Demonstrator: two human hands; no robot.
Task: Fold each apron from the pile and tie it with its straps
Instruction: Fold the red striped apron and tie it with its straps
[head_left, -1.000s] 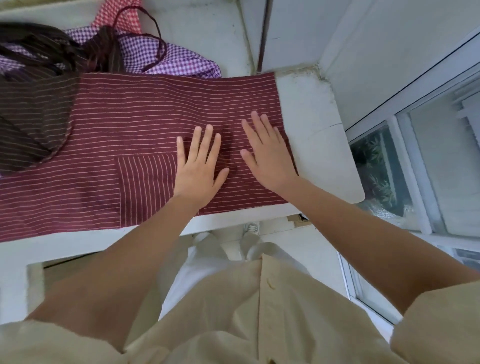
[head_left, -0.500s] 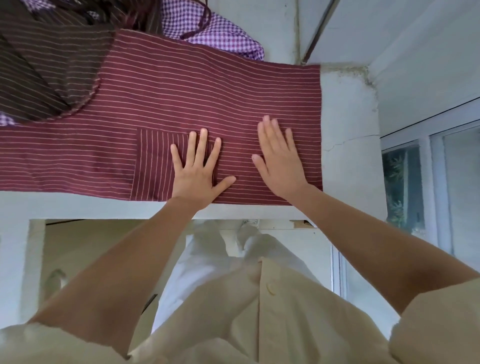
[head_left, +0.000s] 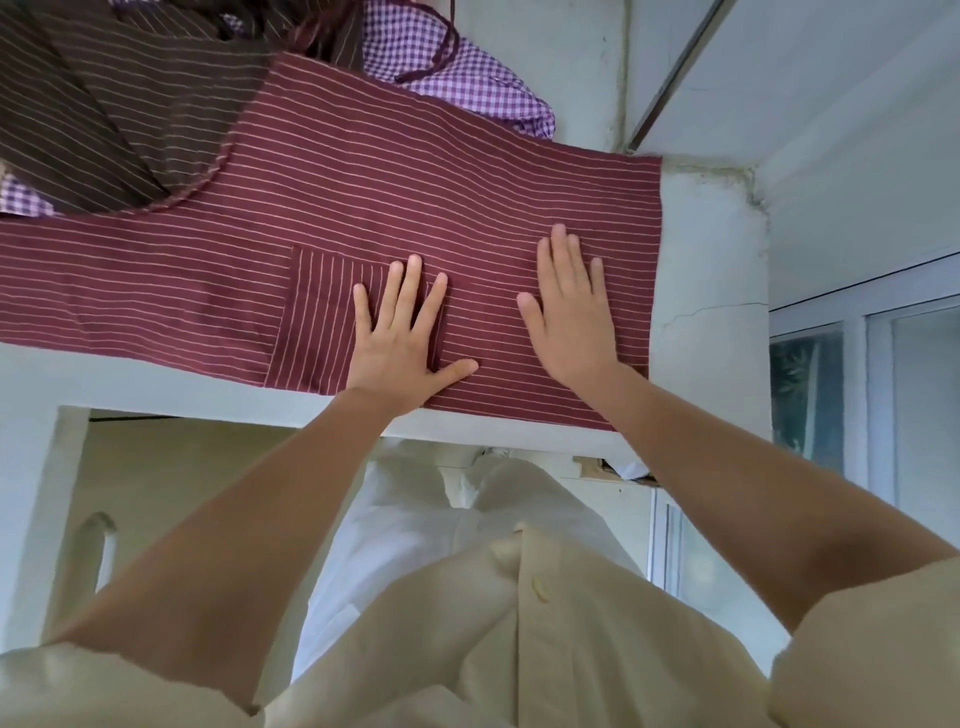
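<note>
A maroon apron (head_left: 395, 197) with thin pale stripes lies spread flat across the white ledge (head_left: 706, 291). Its square pocket (head_left: 317, 317) faces up near the front edge. My left hand (head_left: 397, 338) presses flat on the pocket's right side, fingers spread. My right hand (head_left: 571, 312) lies flat on the cloth near the apron's right edge, fingers straight and together. Behind, a brown striped apron (head_left: 104, 104) and a purple checked apron (head_left: 467, 83) form the pile.
The ledge ends in a corner at the right, against a white wall (head_left: 857, 130) and a window frame (head_left: 857, 364). Under the ledge is an open gap with my pale trousers (head_left: 415, 519) visible. A dark strap loop (head_left: 441, 57) lies on the checked apron.
Both hands have slid apart over the maroon apron: the left onto the pocket, the right toward the right edge. The cloth lies smoother.
</note>
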